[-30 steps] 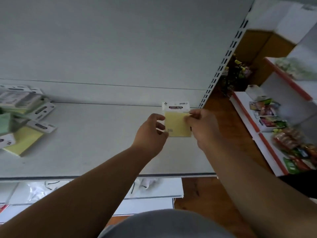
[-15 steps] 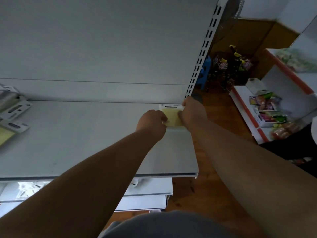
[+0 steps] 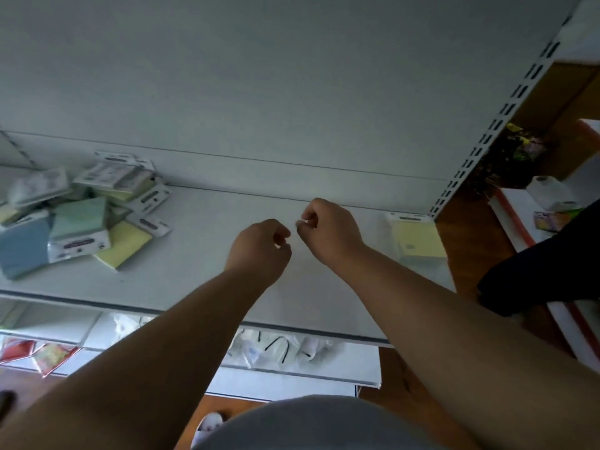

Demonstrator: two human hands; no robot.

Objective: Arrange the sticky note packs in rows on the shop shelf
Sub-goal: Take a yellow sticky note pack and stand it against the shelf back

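Here, two empty, loosely curled hands, left hand, right hand, one yellow pack placed on shelf, jumbled pile left.

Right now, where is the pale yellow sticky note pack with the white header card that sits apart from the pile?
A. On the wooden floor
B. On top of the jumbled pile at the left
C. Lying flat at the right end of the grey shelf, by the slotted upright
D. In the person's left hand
C: the pale yellow sticky note pack lies alone at the right end of the grey shelf, while the left hand and right hand hold nothing.
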